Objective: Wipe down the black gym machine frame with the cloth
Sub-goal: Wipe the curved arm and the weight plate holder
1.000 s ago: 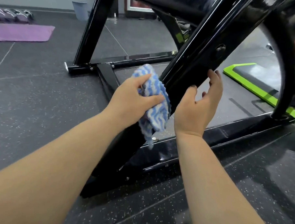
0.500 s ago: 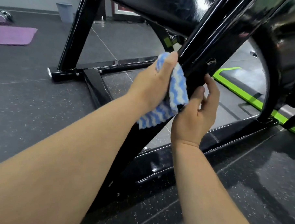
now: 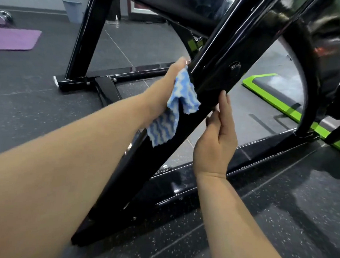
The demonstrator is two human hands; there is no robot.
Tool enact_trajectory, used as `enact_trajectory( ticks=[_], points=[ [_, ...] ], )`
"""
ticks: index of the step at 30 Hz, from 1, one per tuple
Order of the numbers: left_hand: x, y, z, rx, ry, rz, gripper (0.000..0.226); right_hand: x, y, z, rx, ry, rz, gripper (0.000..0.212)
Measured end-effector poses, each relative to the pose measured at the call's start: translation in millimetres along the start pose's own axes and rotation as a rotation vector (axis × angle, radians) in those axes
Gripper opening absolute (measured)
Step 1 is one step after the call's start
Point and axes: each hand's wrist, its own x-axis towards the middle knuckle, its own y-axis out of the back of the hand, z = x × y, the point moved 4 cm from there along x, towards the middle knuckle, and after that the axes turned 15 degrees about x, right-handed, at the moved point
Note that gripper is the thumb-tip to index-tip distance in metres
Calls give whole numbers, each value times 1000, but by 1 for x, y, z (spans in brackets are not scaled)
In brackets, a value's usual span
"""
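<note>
Gripped the blue-and-white cloth (image 3: pixel 173 111) in the left hand (image 3: pixel 165 85), bunched and pressed on the left side of the slanted bar of the black frame (image 3: pixel 212 85), with the loose end hanging down. Rested the right hand (image 3: pixel 217 142) with straight, relaxed fingers on the lower edge of the same bar, near the cloth. Behind, a purple mat (image 3: pixel 13 39) on the dark floor (image 3: pixel 29 113).

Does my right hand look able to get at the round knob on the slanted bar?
Likely yes: the right hand touches the slanted bar just below the knob, bare metal between them; the left hand holds the cloth across the bar.
</note>
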Motion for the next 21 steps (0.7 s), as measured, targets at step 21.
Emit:
enact_trajectory(
  ticks=[21],
  points=[
    [-34, -11, -37, 442, 103, 435, 56, -15, 19, 3, -46, -325, 133, 23]
  ],
)
